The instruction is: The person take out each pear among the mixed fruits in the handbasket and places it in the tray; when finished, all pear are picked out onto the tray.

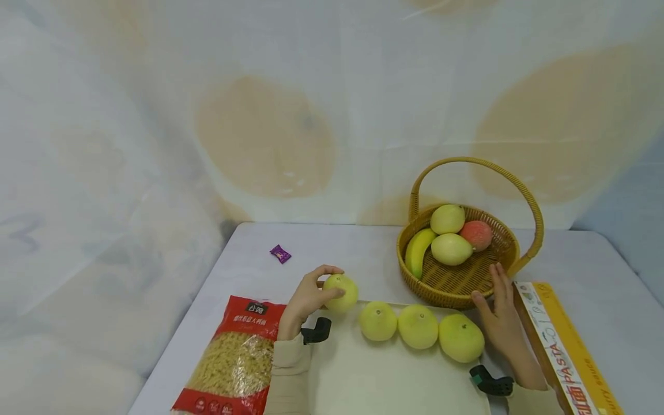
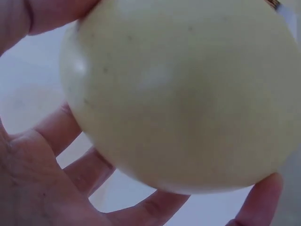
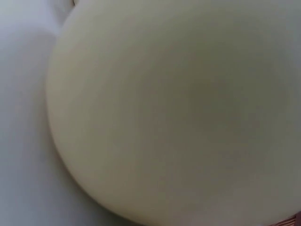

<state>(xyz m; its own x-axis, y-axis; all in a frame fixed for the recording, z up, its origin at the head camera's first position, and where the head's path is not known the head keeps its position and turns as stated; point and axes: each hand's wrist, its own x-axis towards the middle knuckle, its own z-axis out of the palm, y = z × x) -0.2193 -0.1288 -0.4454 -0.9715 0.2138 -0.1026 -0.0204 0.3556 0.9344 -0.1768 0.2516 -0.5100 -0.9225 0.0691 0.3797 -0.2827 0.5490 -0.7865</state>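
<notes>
On the near left of the table (image 1: 363, 248) lies a red bag of pasta (image 1: 233, 357), with a small purple candy (image 1: 280, 253) farther back. Just right of the bag, the left hand (image 1: 306, 300) curls its fingers and thumb round a pale yellow-green fruit (image 1: 340, 292), at the far left corner of a cream tray (image 1: 389, 374). The fruit looks smooth, round and firm, probably light and a little slippery, so a wrap round its widest part should hold best. 3 similar fruits (image 1: 417, 326) sit in a row on the tray. The right hand (image 1: 500, 320) stands with straight fingers beside the rightmost one, touching or nearly so, near the wicker basket (image 1: 510, 253) of fruit. A yellow pasta box (image 1: 565, 351) lies at the near right.
</notes>
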